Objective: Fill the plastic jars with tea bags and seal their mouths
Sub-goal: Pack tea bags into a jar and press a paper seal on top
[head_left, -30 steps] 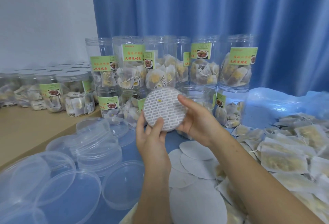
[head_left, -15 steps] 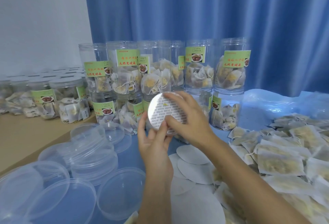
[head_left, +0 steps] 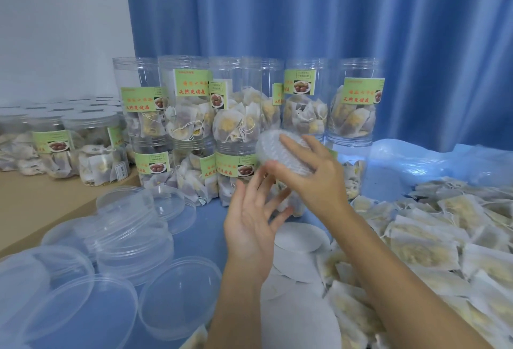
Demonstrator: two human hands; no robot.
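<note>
Clearly, a seal disc (head_left: pixel 280 154) is being pressed onto the mouth of a plastic jar (head_left: pixel 288 198), held in mid-air just in front of the stacked jars (head_left: pixel 238 126). The disc is pinned by the right hand (head_left: pixel 311 179), whose fingers are curled over its top and far edge. The jar's side is touched by the left hand (head_left: pixel 249 226), fingers spread and nearly straight; no firm grasp is shown there.

Slippage is judged the main risk: the jar is supported only by flat fingers, so a hard push from above could tip it out and spill the tea bags inside. The disc could also be seated off-centre, since its rim is largely hidden and blurred.

The disc's face is tilted up and toward the left. The jar's long axis appears to run downward and slightly rightward from it, though most of the body is covered.
</note>
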